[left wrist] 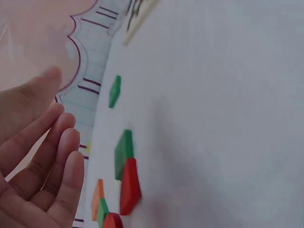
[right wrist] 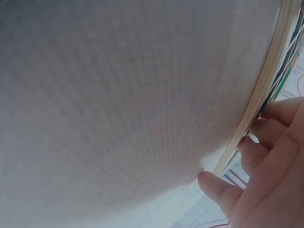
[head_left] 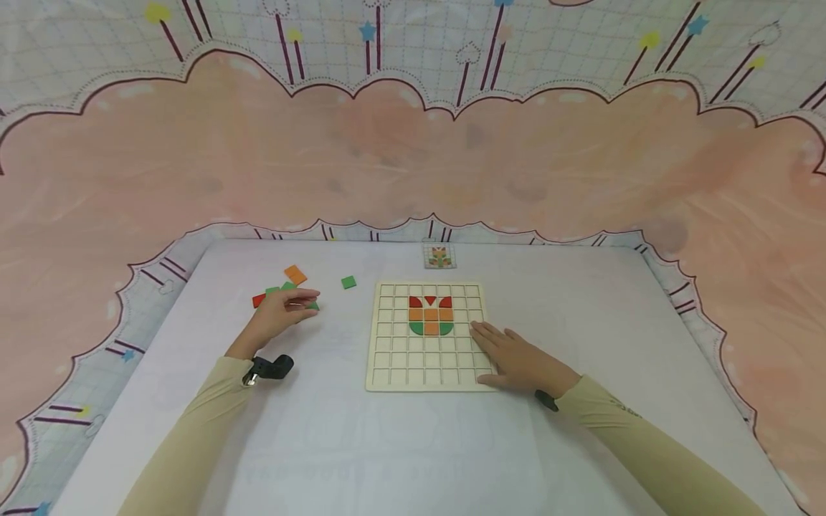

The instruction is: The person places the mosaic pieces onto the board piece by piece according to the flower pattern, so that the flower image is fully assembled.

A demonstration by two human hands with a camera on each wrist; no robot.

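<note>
My left hand (head_left: 277,315) hovers over a small group of loose tiles at the left of the table. In the left wrist view its fingers are loosely bent, with nothing between them and the thumb. Beside it lie a green tile (left wrist: 124,154) and a red tile (left wrist: 129,187); the hand hides part of the group in the head view. My right hand (head_left: 519,358) rests along the right edge of a wooden grid board (head_left: 400,376), fingers extended. Red, orange and green tiles (head_left: 431,315) form a tulip-like shape on the board's upper middle.
A small picture card (head_left: 439,256) with a tulip-like pattern lies behind the board. An orange tile (head_left: 295,274) and a separate green tile (head_left: 348,282) are left of the board. White cloth (head_left: 387,459) covers the table.
</note>
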